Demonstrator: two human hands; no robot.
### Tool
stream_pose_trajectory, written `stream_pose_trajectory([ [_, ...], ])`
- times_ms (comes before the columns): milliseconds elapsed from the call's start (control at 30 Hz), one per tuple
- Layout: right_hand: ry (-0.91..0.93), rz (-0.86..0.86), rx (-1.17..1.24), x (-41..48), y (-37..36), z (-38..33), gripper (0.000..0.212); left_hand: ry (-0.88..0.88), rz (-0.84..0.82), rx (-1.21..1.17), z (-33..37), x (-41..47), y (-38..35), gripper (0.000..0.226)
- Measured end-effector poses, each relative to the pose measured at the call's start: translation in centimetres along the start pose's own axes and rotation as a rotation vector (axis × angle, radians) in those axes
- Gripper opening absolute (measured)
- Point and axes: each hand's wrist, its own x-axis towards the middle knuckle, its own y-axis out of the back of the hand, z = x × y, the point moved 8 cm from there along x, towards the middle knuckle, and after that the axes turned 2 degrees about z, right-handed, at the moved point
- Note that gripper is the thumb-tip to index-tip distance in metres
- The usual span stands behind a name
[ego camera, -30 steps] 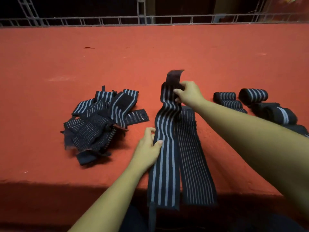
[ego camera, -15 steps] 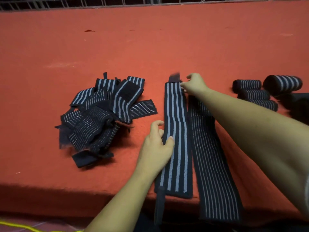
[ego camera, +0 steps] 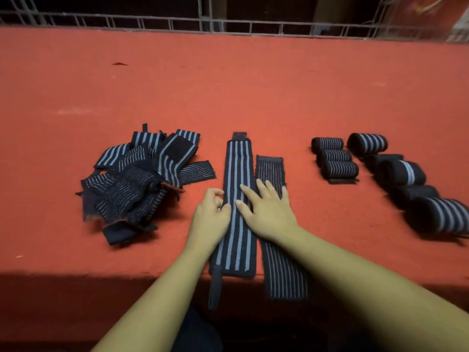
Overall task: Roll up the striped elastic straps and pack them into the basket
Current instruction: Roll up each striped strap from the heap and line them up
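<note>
Two straps lie flat: the wide strap [ego camera: 238, 199] and, touching its right side, the thin-striped strap [ego camera: 270, 168]. Your right hand [ego camera: 269, 212] presses flat, fingers spread, across both. Your left hand [ego camera: 210, 217] curls at the wide strap's left edge, thumb on it; pinching or not, I can't tell. Loose pile [ego camera: 137, 181] to its left, finished rolls [ego camera: 337, 158] well to its right, no basket in view. You're smoothing, I'd say. Next, take one end and roll it tight and straight.

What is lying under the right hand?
The right hand lies flat across two straps: the wide-striped strap and the thin-striped strap beside it. The parts beneath the palm are covered.
</note>
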Motion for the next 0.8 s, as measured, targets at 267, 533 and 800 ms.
stream_pose_trajectory([
  [267, 0.058, -0.003, -0.044, -0.1, -0.4, -0.1, 0.062, -0.087, 0.032, 0.192, 0.7, -0.8, 0.2, 0.036],
  [533, 0.055, -0.002, -0.056, -0.3, -0.3, -0.3, 0.062, -0.264, 0.358, 0.567, 2.7, 2.9, 9.2, 0.035],
  [800, 0.061, 0.014, -0.043, -0.1, -0.3, -0.3, 0.061, -0.149, 0.434, 0.936, 0.7, 4.4, 14.8, 0.057],
])
